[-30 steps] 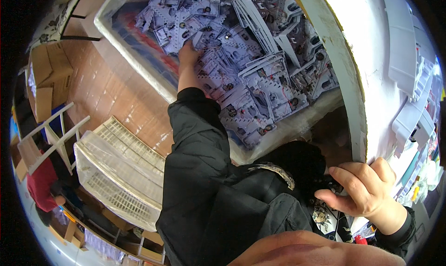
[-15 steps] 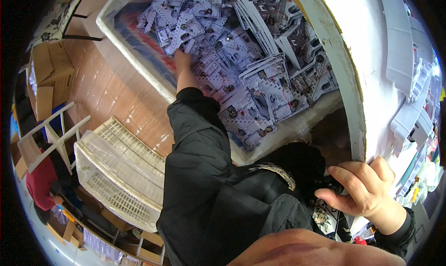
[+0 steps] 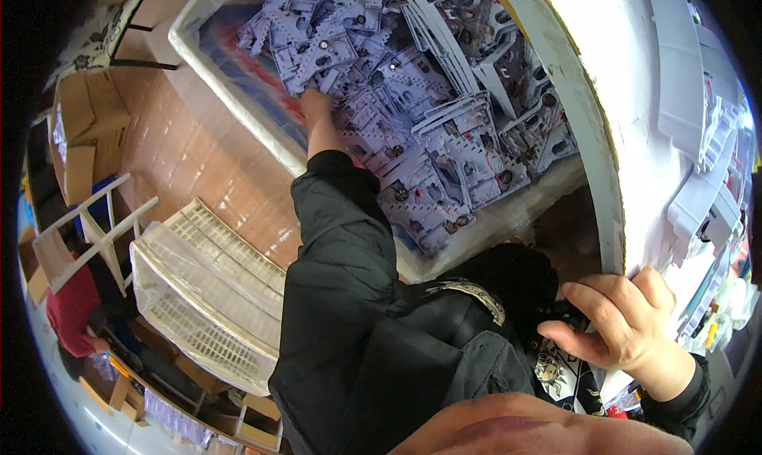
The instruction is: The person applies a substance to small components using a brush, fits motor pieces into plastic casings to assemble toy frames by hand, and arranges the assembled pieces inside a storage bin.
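Presently reaching with left hand (image 3: 316, 104) into a large bin (image 3: 238, 106) with a pale rim wrapped in clear plastic; placed at the left side of a heap of grey plastic frames (image 3: 468, 149), just below one toothed frame (image 3: 329, 52); cannot see fingertips, hidden among the parts, so cannot tell whether gripping or merely touching; can make out a small pale piece (image 3: 328, 80) just beside the knuckles; can also see thin wires and dark round fittings on many of the frames, piled at mixed angles, some flat, some on edge.

Meanwhile resting right hand (image 3: 623, 320) at the near end of a white table (image 3: 611, 98), well apart from the left; holding thumb spread away from loosely bent fingers, so open rather than clenched; can see grey plastic covers (image 3: 683, 74) along the table's right side.

Noted left of the black sleeve (image 3: 341, 272): a cream slatted crate (image 3: 226, 244), partly draped in clear sheet, on brown floor (image 3: 190, 153); farther left, a cardboard box (image 3: 95, 121) and another person in a red top (image 3: 71, 316).
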`<state>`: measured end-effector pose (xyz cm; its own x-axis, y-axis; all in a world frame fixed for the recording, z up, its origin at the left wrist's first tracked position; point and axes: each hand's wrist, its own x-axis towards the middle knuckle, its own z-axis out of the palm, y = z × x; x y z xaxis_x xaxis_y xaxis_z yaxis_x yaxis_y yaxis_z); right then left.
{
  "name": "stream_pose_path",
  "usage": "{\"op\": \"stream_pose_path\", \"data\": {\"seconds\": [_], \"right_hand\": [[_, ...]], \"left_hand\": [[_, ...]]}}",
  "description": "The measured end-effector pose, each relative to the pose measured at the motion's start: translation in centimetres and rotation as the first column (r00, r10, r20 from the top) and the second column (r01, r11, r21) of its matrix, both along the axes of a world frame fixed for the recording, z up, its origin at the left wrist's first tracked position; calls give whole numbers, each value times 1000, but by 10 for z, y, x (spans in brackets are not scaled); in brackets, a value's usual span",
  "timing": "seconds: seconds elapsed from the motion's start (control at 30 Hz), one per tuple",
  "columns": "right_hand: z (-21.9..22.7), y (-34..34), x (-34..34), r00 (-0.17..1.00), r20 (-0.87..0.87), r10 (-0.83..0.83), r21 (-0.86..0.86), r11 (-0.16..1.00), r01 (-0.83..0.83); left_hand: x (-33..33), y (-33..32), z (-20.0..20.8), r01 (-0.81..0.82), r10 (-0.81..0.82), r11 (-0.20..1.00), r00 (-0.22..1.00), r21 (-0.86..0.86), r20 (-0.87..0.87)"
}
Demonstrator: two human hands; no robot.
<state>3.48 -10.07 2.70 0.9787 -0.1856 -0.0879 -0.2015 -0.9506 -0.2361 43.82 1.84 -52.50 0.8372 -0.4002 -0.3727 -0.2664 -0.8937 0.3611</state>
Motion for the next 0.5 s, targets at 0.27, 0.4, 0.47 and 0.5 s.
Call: {"op": "stream_pose_path", "data": {"seconds": [0.27,0.4,0.47,0.5], "right_hand": [[-2,0,1,1000,2,-15,-10,1000,15],[0,1,0,1000,1,-16,-25,1000,16],[-1,0,1,1000,20,-24,-33,999,24],[-3,0,2,999,40,-23,-25,999,24]], "left_hand": [[-28,-33,103,-159,182,983,930,-96,318],[-20,-62,83,164,-29,966,840,-201,542],[-1,-65,52,255,-119,952,821,-172,558],[6,-60,50,336,-210,934,795,-124,569]]}}
